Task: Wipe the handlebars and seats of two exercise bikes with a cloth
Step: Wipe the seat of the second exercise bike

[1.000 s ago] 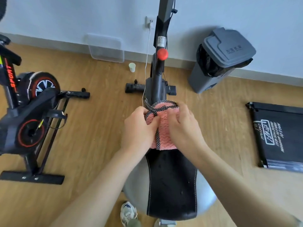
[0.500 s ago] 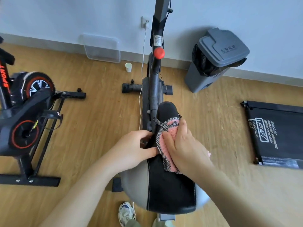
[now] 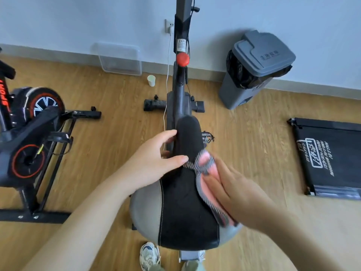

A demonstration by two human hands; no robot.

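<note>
Two hands at work on one seat [image 3: 187,208], black with grey flanks, centre of view, belonging to the grey bike [image 3: 180,98] whose post runs up to the wall.

Your left hand [image 3: 154,163]: fingers spread open, thumb lying across the narrow nose of the seat, other fingertips touching its left edge. It steadies; it holds nothing closed. Half a second ago this hand sat lower, curled against the seat's left side beside the cloth.

Your right hand [image 3: 234,190]: flat, fingers extended, pressing the cloth [image 3: 208,178] onto the right flank of the seat. The hand is blurred. A second ago both hands bunched the cloth over the nose; the cloth now lies further back and to the right, and the nose is bare.

Cloth: pink, with black-and-white checked trim, draped over the seat's right edge, partly under your palm.

Second bike [image 3: 33,141]: black with red rings, left of view, well apart from both hands.

Also listed: grey lidded bin [image 3: 256,69] against the wall, paper cup [image 3: 151,80] on the floor, clear plastic tub [image 3: 119,58], black treadmill deck [image 3: 330,157] at right, one shoe [image 3: 149,255] below the seat.
</note>
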